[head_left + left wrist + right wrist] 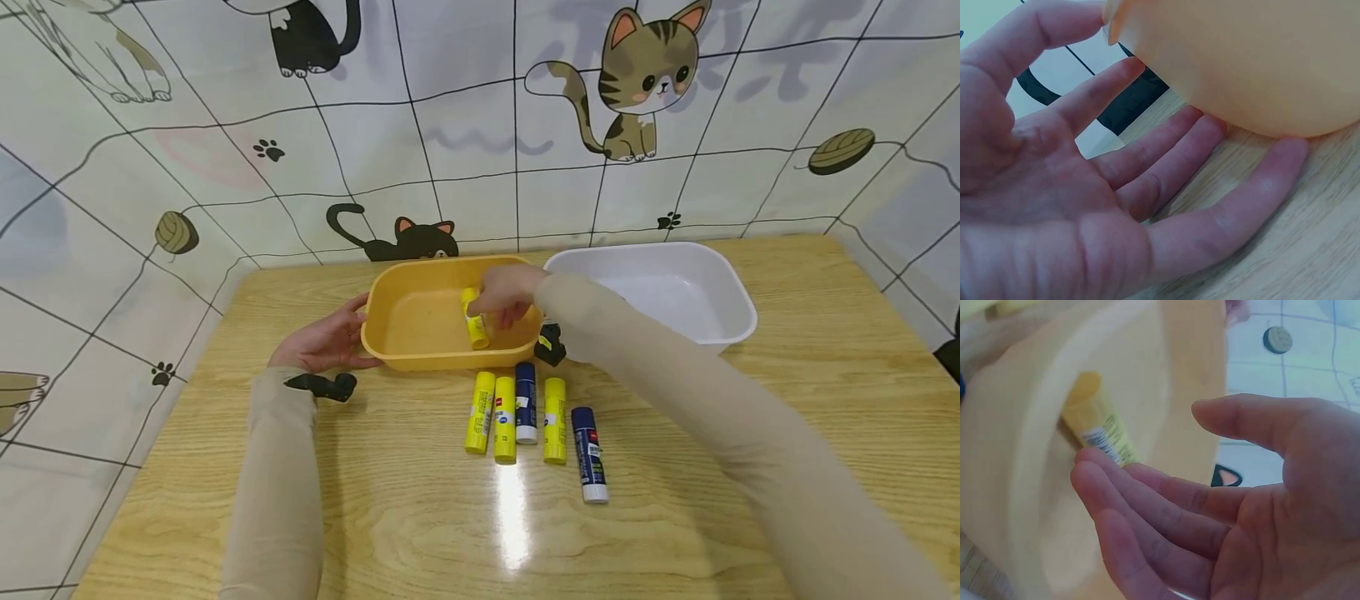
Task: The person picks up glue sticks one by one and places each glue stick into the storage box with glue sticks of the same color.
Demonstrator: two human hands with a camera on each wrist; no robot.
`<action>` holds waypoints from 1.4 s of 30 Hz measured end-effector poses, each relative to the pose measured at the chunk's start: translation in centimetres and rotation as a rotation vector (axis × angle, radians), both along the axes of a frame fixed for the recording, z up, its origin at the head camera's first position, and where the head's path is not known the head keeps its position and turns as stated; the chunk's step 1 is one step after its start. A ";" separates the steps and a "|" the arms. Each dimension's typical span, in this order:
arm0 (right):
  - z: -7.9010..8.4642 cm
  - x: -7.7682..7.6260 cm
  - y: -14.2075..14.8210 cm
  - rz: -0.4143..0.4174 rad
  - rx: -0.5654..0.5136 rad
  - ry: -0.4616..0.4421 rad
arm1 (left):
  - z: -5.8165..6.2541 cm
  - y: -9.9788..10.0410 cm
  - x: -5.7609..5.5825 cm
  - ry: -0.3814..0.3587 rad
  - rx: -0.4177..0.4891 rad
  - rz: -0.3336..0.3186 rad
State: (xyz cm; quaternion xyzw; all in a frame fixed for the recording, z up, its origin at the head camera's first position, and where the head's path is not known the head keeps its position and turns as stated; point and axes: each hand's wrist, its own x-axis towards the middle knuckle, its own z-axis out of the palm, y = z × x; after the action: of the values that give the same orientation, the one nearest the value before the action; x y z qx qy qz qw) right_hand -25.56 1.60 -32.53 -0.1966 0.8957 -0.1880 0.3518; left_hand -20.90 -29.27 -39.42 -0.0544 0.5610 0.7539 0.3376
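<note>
One yellow glue stick (pixel 476 331) lies near-to-far in the amber tray (pixel 435 362), just beside the nearer right hand (pixel 512 292), loosely unclenched, while the left hand (pixel 326 339), fingers spread, touches the amber tray's left end.

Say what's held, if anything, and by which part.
Nothing is gripped: the left hand only touches the left end of the yellow plastic tub, and the right hand, thumb apart, is by the yellow glue stick inside.
</note>
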 end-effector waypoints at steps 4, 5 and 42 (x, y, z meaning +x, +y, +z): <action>0.8 0.9 0.0 0.049 -0.024 0.018 | -0.1 -0.1 0.1 0.016 0.003 -0.010; 1.0 1.2 -0.1 0.060 -0.027 0.022 | -0.1 -0.1 0.0 0.020 0.002 -0.011; 2.3 9.5 7.0 0.255 -0.095 0.140 | -0.9 -0.3 -0.3 0.005 0.032 0.007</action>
State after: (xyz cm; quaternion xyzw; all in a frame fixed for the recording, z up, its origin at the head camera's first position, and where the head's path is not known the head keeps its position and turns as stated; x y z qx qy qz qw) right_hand -16.05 8.57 -30.21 -0.3378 0.8760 -0.1695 0.2997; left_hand -21.15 -29.61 -40.31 -0.0490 0.5494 0.7641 0.3345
